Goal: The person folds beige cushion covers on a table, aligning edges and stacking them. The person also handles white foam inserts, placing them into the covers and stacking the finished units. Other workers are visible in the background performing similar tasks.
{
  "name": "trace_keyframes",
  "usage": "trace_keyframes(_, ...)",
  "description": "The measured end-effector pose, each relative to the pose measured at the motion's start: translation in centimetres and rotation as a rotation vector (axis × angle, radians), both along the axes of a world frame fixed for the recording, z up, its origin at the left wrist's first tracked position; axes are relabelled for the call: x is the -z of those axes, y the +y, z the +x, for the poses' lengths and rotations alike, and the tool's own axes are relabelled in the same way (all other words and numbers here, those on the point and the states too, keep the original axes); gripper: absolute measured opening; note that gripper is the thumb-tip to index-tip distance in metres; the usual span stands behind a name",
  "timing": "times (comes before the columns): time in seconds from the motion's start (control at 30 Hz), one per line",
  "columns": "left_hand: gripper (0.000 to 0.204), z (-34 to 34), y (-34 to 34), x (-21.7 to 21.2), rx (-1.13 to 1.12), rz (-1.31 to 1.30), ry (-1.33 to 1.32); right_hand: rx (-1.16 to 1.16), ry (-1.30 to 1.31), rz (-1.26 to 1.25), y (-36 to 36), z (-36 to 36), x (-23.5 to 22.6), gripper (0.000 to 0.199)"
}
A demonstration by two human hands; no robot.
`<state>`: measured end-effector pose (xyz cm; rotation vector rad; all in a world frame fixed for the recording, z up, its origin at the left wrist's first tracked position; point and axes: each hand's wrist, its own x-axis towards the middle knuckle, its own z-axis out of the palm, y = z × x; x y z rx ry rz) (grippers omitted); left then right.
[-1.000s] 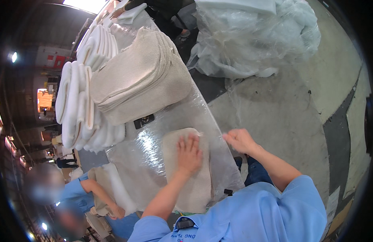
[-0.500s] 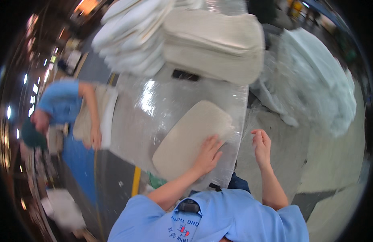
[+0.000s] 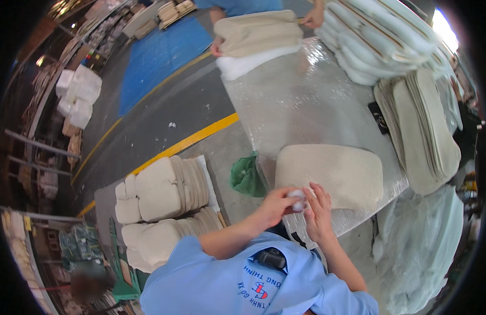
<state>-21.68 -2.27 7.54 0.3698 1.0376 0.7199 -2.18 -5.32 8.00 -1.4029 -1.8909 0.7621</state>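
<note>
A white wad of fluff is pinched in the fingers of my left hand, which is closed on it. Right beside it is my right hand, open with its fingers stretched up along the wad's side. Both hands are over the near edge of a beige padded cushion piece with rounded corners. This piece lies flat on the plastic-covered table, close to the edge nearest me.
Beige pieces are stacked at the table's right, with white padding piles behind. Across the table, another person's hands hold a beige piece. A green bag hangs at the left corner; more beige stacks stand left. Clear plastic bulges at right.
My view has swung left. My left hand has come off the beige piece, and my right hand has moved in from beside the table. The white wad now shows between them.
</note>
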Motion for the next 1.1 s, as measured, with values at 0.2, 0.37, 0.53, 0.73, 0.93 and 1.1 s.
trace_keyframes(0.2, 0.029, -17.1, 3.5, 11.6, -0.289, 0.223, 0.797, 0.305, -0.017, -0.097, 3.0, 1.4, 2.2, 0.043)
trace_keyframes(0.37, 0.034, -18.8, 10.6, 18.1, 0.206, 0.584, 1.234, 0.464, -0.232, -0.181, 4.1, 1.9, 6.6, 0.04)
trace_keyframes(0.53, 0.036, -17.8, 13.1, 22.2, 1.424, 0.618, 1.346, 0.542, -0.475, -0.125, 4.7, 0.3, 7.7, 0.054)
trace_keyframes(0.73, 0.051, -17.7, 14.7, 22.4, 1.571, 0.279, 1.129, 0.248, -0.74, -0.303, 7.7, -3.2, 7.7, 0.086)
trace_keyframes(0.93, 0.049, -22.3, 14.0, 18.6, 0.937, 0.254, 0.951, -0.071, -0.742, -0.158, 5.5, -8.9, 6.8, 0.094)
trace_keyframes(1.1, 0.039, -22.5, 13.7, 14.2, 1.166, 0.393, 1.235, -0.012, -0.773, -0.202, 5.1, -9.4, 6.1, 0.087)
